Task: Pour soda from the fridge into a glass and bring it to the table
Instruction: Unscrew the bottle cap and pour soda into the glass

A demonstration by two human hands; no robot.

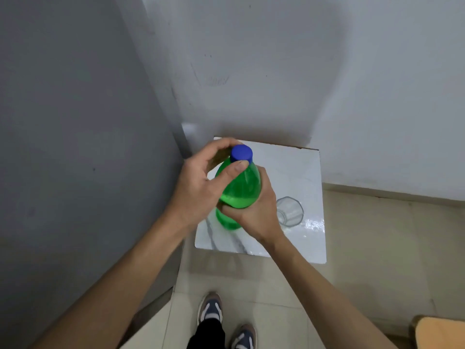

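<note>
- A green soda bottle (239, 190) with a blue cap (241, 153) stands roughly upright over the white counter (284, 167), gripped by both hands; whether its base touches the surface cannot be told.
- The right hand (254, 210) is wrapped around the lower body of the bottle, fingers curled tight against the green plastic from the right side.
- The left hand (198, 180) is cupped at the neck of the bottle, its thumb pressed just under the cap and its fingers curved around the far side of the cap, pinching the top.
- The cap sits on the bottle, closed.
- A clear, faceted glass (289, 211) stands on the counter just right of the bottle, near the right hand's wrist, mouth up and apart from the bottle.
- The counter is a small square white slab, with the bottle toward its left half and the glass toward its right edge.
- Left of the bottle rises a tall grey panel (75, 147); behind it is a white wall (276, 59).
- Below the bottle, on the tiled floor (352, 260), the person's two shoes (210, 307) are visible.
</note>
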